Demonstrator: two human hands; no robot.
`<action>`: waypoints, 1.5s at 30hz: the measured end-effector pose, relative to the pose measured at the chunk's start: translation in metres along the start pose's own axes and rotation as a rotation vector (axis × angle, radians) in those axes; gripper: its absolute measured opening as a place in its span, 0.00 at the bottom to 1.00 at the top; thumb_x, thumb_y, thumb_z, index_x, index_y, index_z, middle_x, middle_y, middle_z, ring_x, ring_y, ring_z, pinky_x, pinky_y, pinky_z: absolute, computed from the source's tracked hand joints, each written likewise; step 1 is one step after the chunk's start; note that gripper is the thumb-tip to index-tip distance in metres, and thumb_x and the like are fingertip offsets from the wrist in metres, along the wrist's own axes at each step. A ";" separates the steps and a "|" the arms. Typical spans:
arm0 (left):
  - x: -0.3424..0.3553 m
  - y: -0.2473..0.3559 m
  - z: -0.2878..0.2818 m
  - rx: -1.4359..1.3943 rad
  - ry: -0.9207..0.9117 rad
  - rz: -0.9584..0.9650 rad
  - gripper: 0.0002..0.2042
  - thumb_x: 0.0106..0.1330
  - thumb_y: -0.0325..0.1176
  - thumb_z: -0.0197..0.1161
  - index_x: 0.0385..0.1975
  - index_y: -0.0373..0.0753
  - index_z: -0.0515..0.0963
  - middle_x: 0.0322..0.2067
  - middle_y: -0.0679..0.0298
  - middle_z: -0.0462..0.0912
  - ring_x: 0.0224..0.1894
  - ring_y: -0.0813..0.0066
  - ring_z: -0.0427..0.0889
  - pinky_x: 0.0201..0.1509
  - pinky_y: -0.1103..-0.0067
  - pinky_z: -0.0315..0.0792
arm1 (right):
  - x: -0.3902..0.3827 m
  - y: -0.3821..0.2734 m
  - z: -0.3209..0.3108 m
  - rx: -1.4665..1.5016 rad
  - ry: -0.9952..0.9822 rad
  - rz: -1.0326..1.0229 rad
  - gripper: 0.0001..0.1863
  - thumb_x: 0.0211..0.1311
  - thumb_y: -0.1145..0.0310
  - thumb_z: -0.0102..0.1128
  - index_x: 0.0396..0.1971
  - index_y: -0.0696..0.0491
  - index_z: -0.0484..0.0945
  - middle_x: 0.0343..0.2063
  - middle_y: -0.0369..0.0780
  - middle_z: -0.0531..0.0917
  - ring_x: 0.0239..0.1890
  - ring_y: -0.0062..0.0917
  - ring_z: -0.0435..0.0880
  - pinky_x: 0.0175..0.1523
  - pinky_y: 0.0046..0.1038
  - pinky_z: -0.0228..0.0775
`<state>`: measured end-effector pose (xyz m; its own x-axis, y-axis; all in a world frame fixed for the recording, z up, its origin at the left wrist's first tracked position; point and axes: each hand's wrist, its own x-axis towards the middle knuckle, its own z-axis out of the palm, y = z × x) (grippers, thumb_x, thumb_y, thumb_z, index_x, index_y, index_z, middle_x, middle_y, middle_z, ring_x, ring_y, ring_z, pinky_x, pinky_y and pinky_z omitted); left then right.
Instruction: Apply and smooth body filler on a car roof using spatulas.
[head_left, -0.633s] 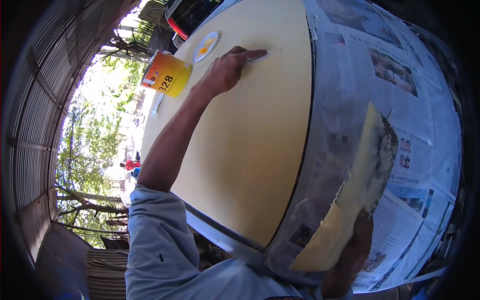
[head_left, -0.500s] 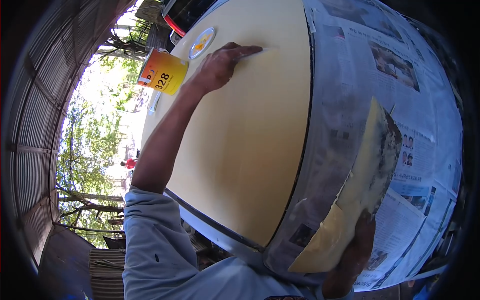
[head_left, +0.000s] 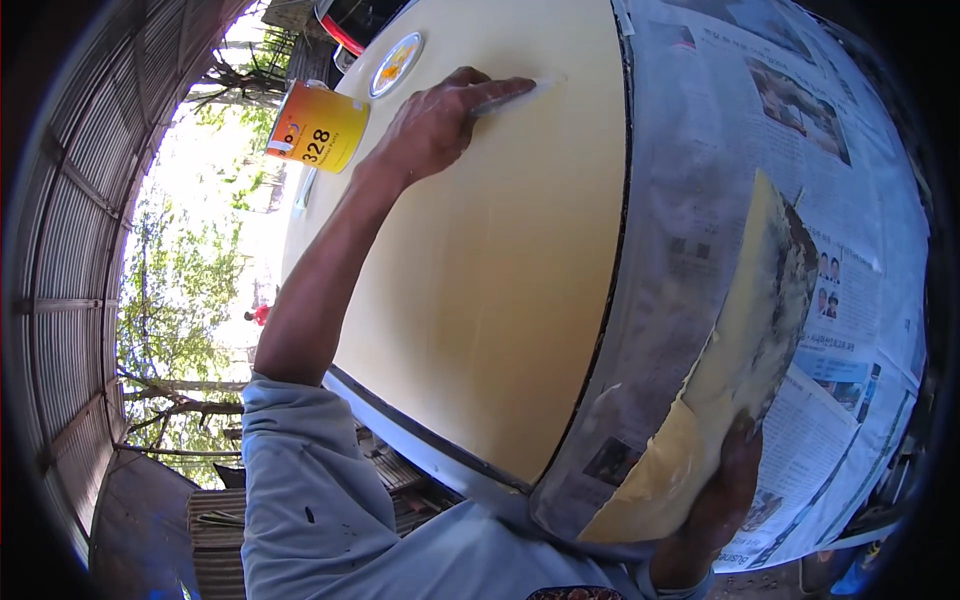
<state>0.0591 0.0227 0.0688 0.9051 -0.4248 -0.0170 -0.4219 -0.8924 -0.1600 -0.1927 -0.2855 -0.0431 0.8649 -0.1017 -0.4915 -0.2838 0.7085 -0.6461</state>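
Observation:
My left hand reaches across a broad cream-coloured panel, its fingers pressed onto the surface near the far right. Beneath them shows a sliver of a thin, pale spreader, mostly hidden by the fingers. A faint whitish smear marks the panel at the fingertips. Low on the right, my right hand grips a long putty board by its edge. A thick heap of pale yellow putty covers the board's near end, and dried grey-black residue runs along its right side.
An orange-and-yellow can stands by the panel's left edge, beside a round lid smeared with orange-yellow paste. Newspaper sheets and film cover the surface to the right, past a dark seam. A corrugated metal wall rises at left.
My left hand's fingers have slid slightly right along the panel, the spreader now showing less. The board has shifted slightly up and right in view. The whole view has also moved a little.

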 end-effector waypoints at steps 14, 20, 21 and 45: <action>-0.111 0.086 -0.016 0.057 -0.030 -0.060 0.32 0.50 0.16 0.56 0.54 0.60 0.76 0.51 0.57 0.75 0.43 0.53 0.82 0.43 0.67 0.80 | -0.003 -0.001 0.006 0.070 0.028 0.051 0.20 0.67 0.75 0.47 0.56 0.70 0.67 0.63 0.48 0.63 0.62 0.35 0.67 0.67 0.34 0.56; -0.156 0.126 -0.020 0.084 -0.056 -0.082 0.33 0.45 0.18 0.60 0.52 0.62 0.77 0.51 0.58 0.72 0.48 0.54 0.80 0.47 0.68 0.80 | -0.002 0.001 -0.004 -0.208 -0.088 0.003 0.20 0.69 0.72 0.46 0.56 0.70 0.67 0.64 0.55 0.59 0.66 0.43 0.62 0.69 0.40 0.53; -0.165 0.130 -0.019 0.104 -0.073 -0.068 0.32 0.46 0.20 0.61 0.52 0.63 0.77 0.51 0.58 0.72 0.49 0.55 0.79 0.48 0.68 0.80 | -0.001 0.004 -0.004 -0.134 -0.070 -0.025 0.20 0.70 0.71 0.44 0.56 0.69 0.68 0.64 0.56 0.59 0.66 0.45 0.61 0.68 0.41 0.54; -0.291 0.207 -0.043 -0.691 0.342 0.258 0.29 0.46 0.33 0.71 0.53 0.59 0.77 0.59 0.50 0.66 0.64 0.40 0.63 0.65 0.50 0.60 | -0.054 0.041 0.056 -0.181 -0.419 -0.073 0.25 0.67 0.61 0.53 0.59 0.58 0.64 0.51 0.45 0.75 0.48 0.32 0.79 0.52 0.34 0.74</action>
<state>-0.2933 -0.0449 0.0835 0.7561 -0.5527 0.3506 -0.6533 -0.6050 0.4552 -0.2278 -0.2118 -0.0103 0.9676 0.1706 -0.1863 -0.2513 0.5732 -0.7800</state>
